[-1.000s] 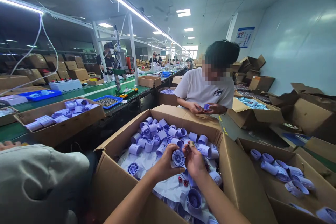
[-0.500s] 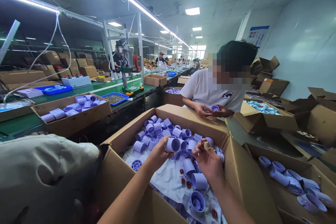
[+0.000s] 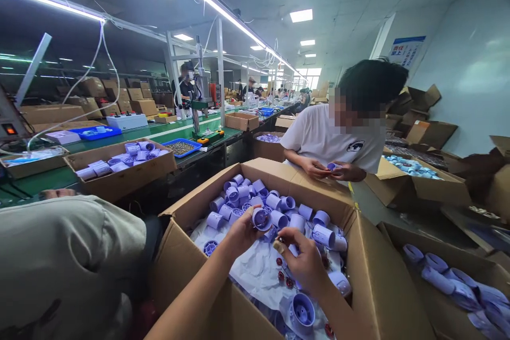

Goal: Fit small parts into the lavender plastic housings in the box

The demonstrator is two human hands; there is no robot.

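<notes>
My left hand [image 3: 240, 232] grips a lilac plastic cylinder [image 3: 262, 218], its open end turned toward me, over a big cardboard box [image 3: 366, 276]. Just right of it, my right hand [image 3: 302, 257] is pinched shut on a small dark part [image 3: 279, 242] near the cylinder. The box holds several more lilac cylinders [image 3: 274, 203] on white plastic sheet [image 3: 258, 268], plus small red parts [image 3: 283, 275]. A larger lilac cup [image 3: 302, 313] lies near my right wrist.
A person in a white T-shirt [image 3: 326, 138] works across the box, holding a lilac piece. A grey-clad person's back [image 3: 59, 260] is at my left. Cardboard boxes with lilac parts [image 3: 454, 281] stand right; a green conveyor bench [image 3: 119, 138] with a box and blue tray runs left.
My left hand lifted the cylinder away from my right hand and turned it, then brought it back. My right hand dropped slightly and now pinches a small part. The view swung left.
</notes>
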